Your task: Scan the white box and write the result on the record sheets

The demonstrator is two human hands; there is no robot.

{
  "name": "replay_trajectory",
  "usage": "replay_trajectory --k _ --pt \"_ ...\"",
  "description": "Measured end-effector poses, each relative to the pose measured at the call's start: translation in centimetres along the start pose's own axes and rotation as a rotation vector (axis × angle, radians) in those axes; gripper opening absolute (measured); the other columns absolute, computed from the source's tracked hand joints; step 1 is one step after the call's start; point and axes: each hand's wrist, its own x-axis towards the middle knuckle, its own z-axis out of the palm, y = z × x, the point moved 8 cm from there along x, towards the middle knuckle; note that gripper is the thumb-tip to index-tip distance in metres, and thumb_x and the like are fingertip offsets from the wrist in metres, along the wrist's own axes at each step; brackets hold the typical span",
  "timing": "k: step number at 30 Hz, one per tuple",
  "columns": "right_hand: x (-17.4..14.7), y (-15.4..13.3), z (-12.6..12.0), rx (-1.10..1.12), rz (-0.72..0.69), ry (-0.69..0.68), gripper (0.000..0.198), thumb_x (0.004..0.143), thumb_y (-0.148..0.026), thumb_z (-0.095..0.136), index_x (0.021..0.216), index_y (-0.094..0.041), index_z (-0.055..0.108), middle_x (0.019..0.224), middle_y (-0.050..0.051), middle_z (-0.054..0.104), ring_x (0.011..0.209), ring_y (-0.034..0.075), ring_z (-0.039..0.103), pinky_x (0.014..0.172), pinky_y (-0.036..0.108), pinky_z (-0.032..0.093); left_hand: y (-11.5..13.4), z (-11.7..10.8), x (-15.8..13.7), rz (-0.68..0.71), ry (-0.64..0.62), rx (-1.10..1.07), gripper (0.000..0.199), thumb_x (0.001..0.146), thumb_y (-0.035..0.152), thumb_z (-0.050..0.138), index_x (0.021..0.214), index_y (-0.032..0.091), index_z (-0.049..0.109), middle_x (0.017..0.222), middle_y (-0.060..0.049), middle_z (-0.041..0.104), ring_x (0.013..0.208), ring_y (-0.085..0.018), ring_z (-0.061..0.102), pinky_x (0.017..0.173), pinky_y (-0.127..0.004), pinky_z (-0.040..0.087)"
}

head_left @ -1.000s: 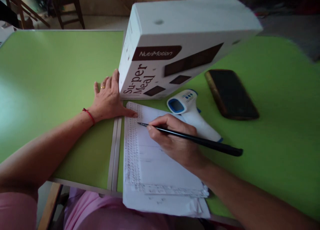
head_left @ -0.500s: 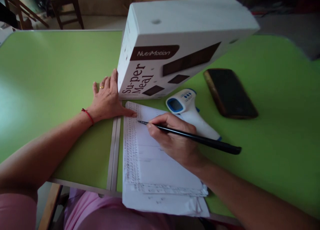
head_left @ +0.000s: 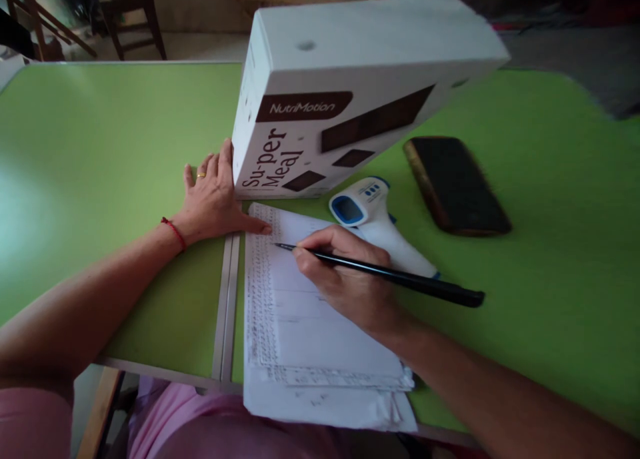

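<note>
A black pen is pinched in my right hand, its tip at the handwritten rows on the left side of a stack of papers. My left hand lies with fingers spread, its thumb on the top left of the papers and its fingertips by the lower left edge of a white box printed "NutriMotion Su-per Meal". Behind my right hand rests a white and blue infrared thermometer, partly covered by that hand.
A dark phone in a brown case lies right of the thermometer. Everything rests on a green table with a metal seam running under my left hand. Wooden chairs stand beyond the far edge.
The whole view has shifted very slightly, so things sit a touch further left. The pen is held as before and its tip has barely moved; my left hand stays in place.
</note>
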Motion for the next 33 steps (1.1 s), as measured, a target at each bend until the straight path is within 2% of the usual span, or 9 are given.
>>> replay_trajectory --k 6,11,17,21,26,33 --pt "0.09 0.05 -0.12 -0.021 0.010 0.024 0.023 0.087 -0.037 0.061 0.070 -0.024 0.057 0.055 -0.002 0.060 0.045 0.012 0.052 0.043 0.025 0.042 -0.03 0.02 0.02 0.018 0.014 -0.018 0.142 0.042 0.070 0.086 0.156 0.017 0.020 0.159 -0.023 0.027 0.148 -0.047 0.022 0.123 -0.068 0.004" --pt "0.16 -0.34 0.00 -0.015 -0.034 0.006 0.023 0.089 -0.034 0.059 0.070 -0.024 0.053 0.056 -0.002 0.059 0.045 0.012 0.051 0.044 0.026 0.043 0.06 0.02 -0.01 0.005 0.000 -0.001 0.146 0.044 0.070 0.087 0.157 0.012 0.015 0.157 -0.026 0.027 0.148 -0.046 0.020 0.123 -0.066 0.005" --pt "0.11 -0.27 -0.24 -0.006 -0.023 0.001 0.022 0.088 -0.035 0.060 0.070 -0.024 0.054 0.054 -0.002 0.058 0.043 0.012 0.050 0.043 0.026 0.042 0.01 -0.04 0.02 0.021 0.012 -0.021 0.143 0.043 0.071 0.086 0.155 0.014 0.019 0.156 -0.026 0.030 0.147 -0.046 0.023 0.123 -0.067 0.005" --pt "0.02 0.07 -0.78 -0.004 -0.002 0.046 0.022 0.087 -0.036 0.060 0.070 -0.024 0.056 0.054 -0.002 0.058 0.043 0.012 0.049 0.042 0.026 0.041 -0.02 -0.08 0.02 0.041 0.023 -0.046 0.140 0.043 0.069 0.087 0.154 0.017 0.019 0.157 -0.024 0.030 0.147 -0.046 0.023 0.122 -0.069 0.005" --pt "0.03 0.20 -0.68 -0.003 0.003 0.030 0.019 0.087 -0.032 0.060 0.070 -0.023 0.055 0.054 -0.003 0.058 0.042 0.011 0.049 0.041 0.025 0.040 0.04 -0.08 0.02 0.026 0.013 -0.031 0.141 0.043 0.069 0.088 0.154 0.013 0.020 0.156 -0.026 0.029 0.147 -0.046 0.022 0.122 -0.068 0.004" --pt "0.05 0.25 -0.38 0.025 -0.015 0.016 0.025 0.088 -0.039 0.061 0.070 -0.024 0.056 0.055 -0.002 0.059 0.044 0.011 0.049 0.043 0.025 0.043 0.05 -0.05 0.05 0.024 0.018 -0.022 0.141 0.044 0.069 0.088 0.154 0.012 0.022 0.156 -0.026 0.030 0.147 -0.046 0.022 0.122 -0.068 0.004"
